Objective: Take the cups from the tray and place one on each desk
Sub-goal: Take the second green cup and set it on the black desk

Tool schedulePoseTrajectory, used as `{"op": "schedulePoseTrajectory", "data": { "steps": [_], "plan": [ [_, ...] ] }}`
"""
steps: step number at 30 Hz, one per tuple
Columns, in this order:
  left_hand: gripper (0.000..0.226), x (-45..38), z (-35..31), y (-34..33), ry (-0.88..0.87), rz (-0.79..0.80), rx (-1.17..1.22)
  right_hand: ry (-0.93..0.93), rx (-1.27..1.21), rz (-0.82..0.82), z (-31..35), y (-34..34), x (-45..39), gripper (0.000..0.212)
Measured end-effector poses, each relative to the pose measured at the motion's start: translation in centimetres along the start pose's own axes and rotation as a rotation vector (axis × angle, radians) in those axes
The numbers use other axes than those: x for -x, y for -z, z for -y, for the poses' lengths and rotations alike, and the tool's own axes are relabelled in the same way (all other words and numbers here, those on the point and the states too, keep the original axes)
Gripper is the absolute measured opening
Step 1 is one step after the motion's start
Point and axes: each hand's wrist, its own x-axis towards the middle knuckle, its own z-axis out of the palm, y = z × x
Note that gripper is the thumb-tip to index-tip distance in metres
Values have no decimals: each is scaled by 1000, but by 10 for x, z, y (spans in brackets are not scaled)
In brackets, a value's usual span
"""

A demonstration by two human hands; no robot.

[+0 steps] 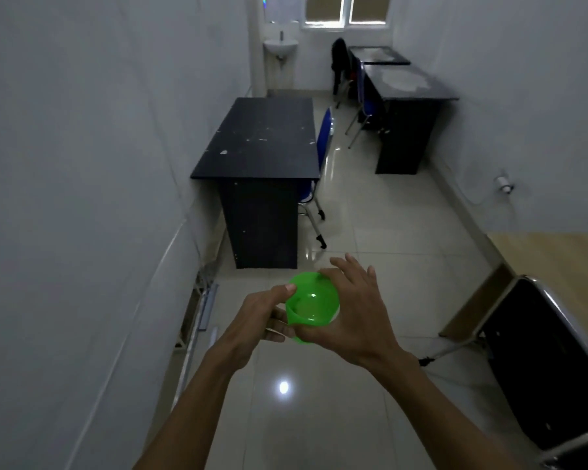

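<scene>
A bright green plastic cup (311, 305), possibly a nested stack, is held in front of me over the tiled floor, its mouth facing up. My left hand (263, 315) grips its left side with the thumb on the rim. My right hand (357, 310) wraps the right side and underside, fingers spread past the rim. A black desk (262, 140) stands ahead against the left wall, its top bare apart from pale marks. Two more black desks (404, 83) stand at the far right by the window. A light wooden desk (564, 262) is at my right. No tray is in view.
A blue chair (323, 144) is tucked at the near black desk, another blue chair (365, 103) at the far desks. A black metal-framed chair (550, 351) stands close on my right. A white sink (280, 45) hangs at the far wall. An aisle of glossy tiles runs between the desks.
</scene>
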Motion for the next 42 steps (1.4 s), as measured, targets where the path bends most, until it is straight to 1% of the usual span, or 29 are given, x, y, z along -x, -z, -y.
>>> {"op": "schedulePoseTrajectory", "data": {
  "steps": [4, 10, 20, 25, 30, 37, 42],
  "plan": [
    [59, -71, -14, -10, -5, 36, -12, -48, 11, -22, -41, -4, -49, 93],
    [71, -185, -36, -28, 17, 53, 31, -90, -5, -32, -113, -3, -133, 94],
    [68, -367, -93, -65, 45, 85, 33, -144, -27, -25, -232, 10, -279, 93],
    [67, -447, -114, -73, 62, 113, 46, -164, -26, -25, -280, 7, -342, 92],
    [72, -539, -134, -73, 65, 147, 18, -188, -11, -44, -327, 0, -415, 90],
    [71, -664, -172, -64, 77, 176, 3, -250, -25, -68, -377, -7, -523, 89],
    [78, -740, -197, -66, 56, 181, -16, -282, -29, -79, -416, -11, -588, 90]
  ]
}}
